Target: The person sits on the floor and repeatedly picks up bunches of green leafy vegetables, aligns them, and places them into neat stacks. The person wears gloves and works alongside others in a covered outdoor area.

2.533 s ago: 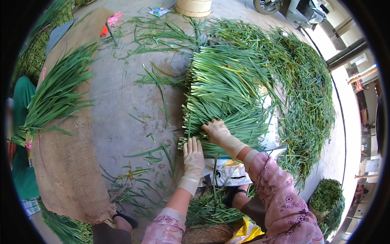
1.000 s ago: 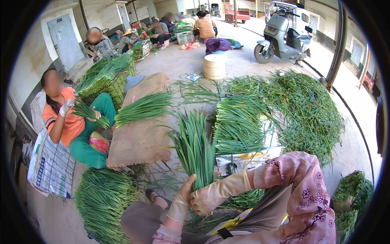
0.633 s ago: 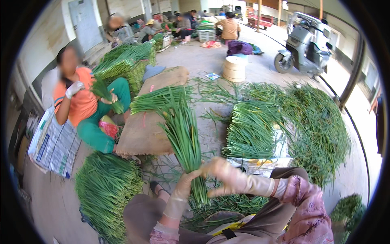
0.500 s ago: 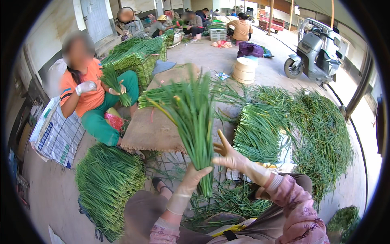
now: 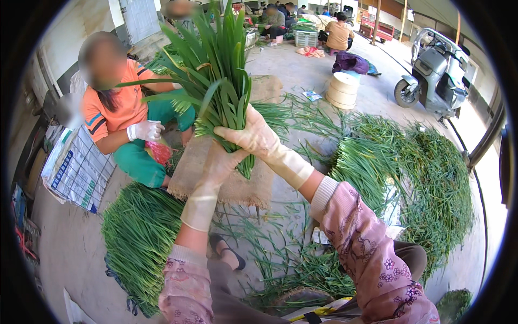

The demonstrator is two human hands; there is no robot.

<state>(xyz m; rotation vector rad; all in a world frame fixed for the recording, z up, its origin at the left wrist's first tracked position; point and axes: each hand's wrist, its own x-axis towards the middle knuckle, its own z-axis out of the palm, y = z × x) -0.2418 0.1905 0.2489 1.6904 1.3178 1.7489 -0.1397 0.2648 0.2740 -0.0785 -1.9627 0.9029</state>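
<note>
A large bunch of long green leafy stalks [image 5: 226, 75] is held upright over a burlap-covered board [image 5: 194, 173] in front of me. My left hand [image 5: 218, 162], in a cream glove, is closed around the bunch's lower part. My right hand [image 5: 251, 137], gloved alike, grips it just above, thumb across the stalks. Other stalks lie on the board behind the bunch, partly hidden. An evenly stacked pile [image 5: 361, 167] rests on white sacking to the right, and another big pile [image 5: 140, 237] lies at lower left.
A co-worker in orange [image 5: 118, 108] sits at left beside a printed sack [image 5: 75, 167]. Loose leaves [image 5: 431, 189] are heaped at right. Farther back are a pale round tub [image 5: 341, 92], a grey scooter [image 5: 437, 75], a post [image 5: 483, 143] and several seated people [image 5: 337, 38].
I have lifted the bunch higher and forward from over my legs toward the board. My right hand, open half a second ago, has closed on it. The co-worker's hands have shifted.
</note>
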